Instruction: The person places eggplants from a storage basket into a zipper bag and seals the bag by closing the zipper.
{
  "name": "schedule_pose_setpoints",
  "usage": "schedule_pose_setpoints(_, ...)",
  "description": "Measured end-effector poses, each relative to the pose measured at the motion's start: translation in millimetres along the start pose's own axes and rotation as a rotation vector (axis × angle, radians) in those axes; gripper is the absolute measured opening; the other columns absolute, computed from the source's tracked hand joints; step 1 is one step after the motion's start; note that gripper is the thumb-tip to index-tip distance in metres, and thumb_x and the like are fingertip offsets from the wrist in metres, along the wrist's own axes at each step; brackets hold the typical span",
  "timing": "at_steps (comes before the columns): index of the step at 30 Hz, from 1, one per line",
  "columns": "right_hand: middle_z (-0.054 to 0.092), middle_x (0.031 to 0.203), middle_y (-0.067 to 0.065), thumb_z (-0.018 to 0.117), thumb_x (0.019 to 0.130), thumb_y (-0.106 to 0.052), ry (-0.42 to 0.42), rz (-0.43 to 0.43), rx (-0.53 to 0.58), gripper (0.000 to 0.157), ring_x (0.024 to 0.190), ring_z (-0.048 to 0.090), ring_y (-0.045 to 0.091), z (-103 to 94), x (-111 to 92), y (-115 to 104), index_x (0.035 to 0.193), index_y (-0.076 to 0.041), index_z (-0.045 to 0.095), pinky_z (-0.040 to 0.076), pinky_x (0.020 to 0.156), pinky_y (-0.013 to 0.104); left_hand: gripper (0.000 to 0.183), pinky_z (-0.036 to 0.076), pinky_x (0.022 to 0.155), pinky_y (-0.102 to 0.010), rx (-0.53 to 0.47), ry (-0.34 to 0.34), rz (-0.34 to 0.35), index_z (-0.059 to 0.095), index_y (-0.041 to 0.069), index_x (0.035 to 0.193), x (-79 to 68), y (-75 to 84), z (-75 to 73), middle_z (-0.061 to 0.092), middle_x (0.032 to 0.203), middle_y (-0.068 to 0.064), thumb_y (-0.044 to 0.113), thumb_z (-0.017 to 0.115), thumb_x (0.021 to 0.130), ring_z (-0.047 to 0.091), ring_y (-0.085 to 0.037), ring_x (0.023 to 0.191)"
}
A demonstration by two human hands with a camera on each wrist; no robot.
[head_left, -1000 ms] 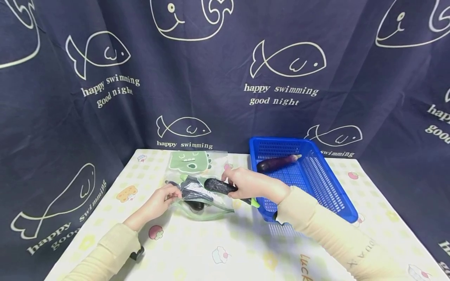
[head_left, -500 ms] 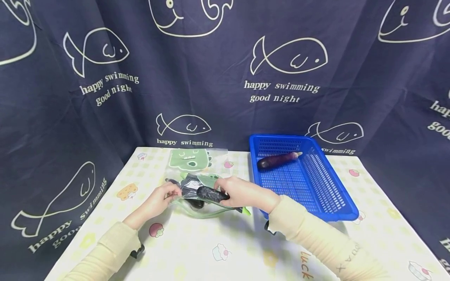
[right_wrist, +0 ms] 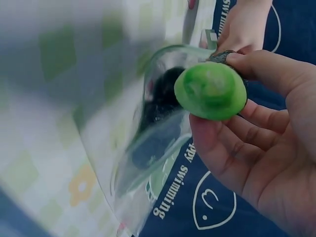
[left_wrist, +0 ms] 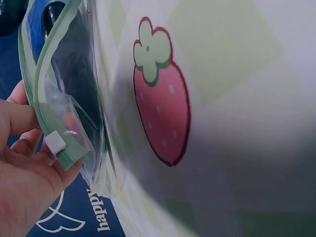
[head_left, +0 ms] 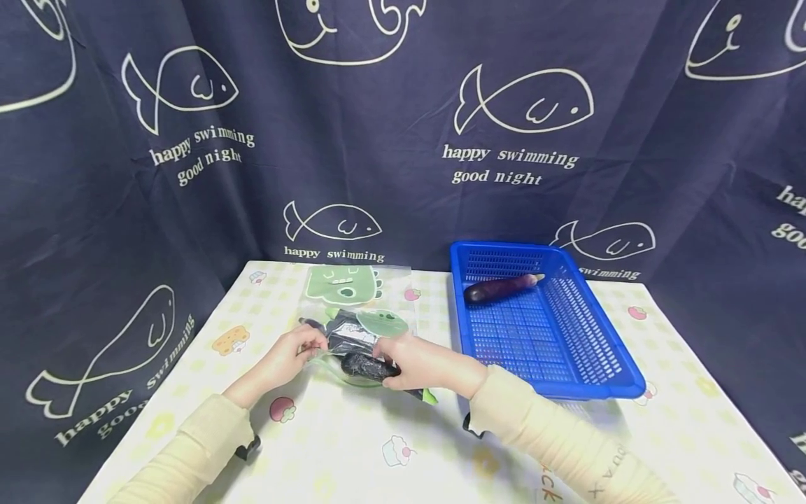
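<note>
My left hand (head_left: 292, 355) pinches the left corner of the mouth of a clear zip bag (head_left: 340, 286) with a green dinosaur print. In the left wrist view, the bag's green zip strip and white slider (left_wrist: 55, 142) lie at the fingertips. Several dark eggplants (head_left: 348, 332) lie inside the bag, partly hidden by the print and the plastic. My right hand (head_left: 412, 358) grips a dark, wrinkled eggplant (head_left: 364, 366) between thumb and fingers, its far end at the bag's mouth. Its bright green cap (right_wrist: 211, 91) faces the right wrist camera.
To the right stands a blue perforated basket (head_left: 548, 389) with one purple eggplant (head_left: 500, 288) inside. A checked tablecloth (head_left: 340, 455) with strawberry and cake prints covers the table. Behind it hangs a dark blue curtain (head_left: 403, 140) with fish drawings.
My right hand has carried the eggplant leftward and toward me, from beside the basket to the bag's mouth. My left hand keeps its grip on the bag's edge.
</note>
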State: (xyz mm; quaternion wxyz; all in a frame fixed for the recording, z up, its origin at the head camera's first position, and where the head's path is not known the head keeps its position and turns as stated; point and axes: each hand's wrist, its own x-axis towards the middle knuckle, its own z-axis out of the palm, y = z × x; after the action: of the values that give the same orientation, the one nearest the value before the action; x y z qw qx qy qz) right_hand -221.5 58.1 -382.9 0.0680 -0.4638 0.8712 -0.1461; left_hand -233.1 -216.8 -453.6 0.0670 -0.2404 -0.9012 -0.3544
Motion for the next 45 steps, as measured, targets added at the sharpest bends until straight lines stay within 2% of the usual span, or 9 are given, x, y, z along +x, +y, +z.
schedule_pose_setpoints(4, 0.058, 0.082, -0.004, 0.068, 0.073, -0.022, 0.009, -0.013, -0.02, 0.035, 0.069, 0.052, 0.002, 7.0, 3, -3, 0.103, -0.009, 0.055, 0.044, 0.065, 0.013, 0.025, 0.043, 0.065, -0.024, -0.005, 0.006, 0.0, 0.06, 0.014, 0.082, 0.7, -0.9, 0.3, 0.05, 0.079, 0.004, -0.01, 0.059, 0.074, 0.048, -0.013, 0.075)
schedule_pose_setpoints(14, 0.059, 0.094, 0.0, 0.069, 0.071, -0.024, 0.056, 0.041, -0.099, 0.038, 0.078, 0.053, 0.006, 25.9, 9, -13, 0.103, -0.009, 0.055, 0.046, 0.07, 0.016, 0.025, 0.043, 0.064, -0.023, -0.009, 0.022, 0.014, 0.06, 0.017, 0.08, -1.1, -0.8, 1.7, 0.051, 0.079, 0.006, -0.007, 0.061, 0.074, 0.047, -0.008, 0.073)
schedule_pose_setpoints(22, 0.057, 0.099, 0.002, 0.07, 0.071, -0.026, 0.128, 0.075, -0.189, 0.04, 0.087, 0.056, 0.011, 35.6, 11, -21, 0.105, -0.01, 0.054, 0.048, 0.076, 0.023, 0.022, 0.043, 0.066, -0.024, -0.012, -0.002, -0.023, 0.06, 0.016, 0.082, -0.1, 0.8, 0.1, 0.05, 0.08, 0.007, -0.005, 0.06, 0.075, 0.047, -0.01, 0.075)
schedule_pose_setpoints(26, 0.056, 0.095, 0.001, 0.07, 0.07, -0.025, 0.183, 0.07, -0.239, 0.038, 0.083, 0.056, 0.01, 41.6, 12, -24, 0.101, -0.011, 0.053, 0.049, 0.071, 0.023, 0.022, 0.043, 0.067, -0.024, -0.014, -0.004, -0.027, 0.06, 0.016, 0.082, 0.0, 1.0, 0.3, 0.05, 0.08, 0.007, -0.005, 0.06, 0.075, 0.047, -0.01, 0.075)
schedule_pose_setpoints(35, 0.054, 0.085, 0.001, 0.073, 0.065, -0.027, 0.337, -0.004, -0.483, 0.037, 0.071, 0.057, 0.014, 59.0, 18, -28, 0.091, -0.01, 0.052, 0.049, 0.059, 0.025, 0.026, 0.043, 0.066, -0.024, -0.012, 0.013, -0.008, 0.059, 0.019, 0.08, -1.2, 3.2, -0.1, 0.05, 0.078, 0.006, -0.006, 0.061, 0.074, 0.047, -0.01, 0.074)
schedule_pose_setpoints(45, 0.054, 0.081, -0.001, 0.069, 0.07, -0.028, 0.369, -0.008, -0.599, 0.026, 0.063, 0.054, 0.012, 69.5, 22, -33, 0.085, -0.01, 0.057, 0.047, 0.053, 0.024, 0.023, 0.043, 0.066, -0.025, -0.007, 0.009, -0.001, 0.06, 0.015, 0.081, -1.9, 5.1, -1.6, 0.05, 0.078, 0.006, -0.006, 0.061, 0.075, 0.047, -0.01, 0.074)
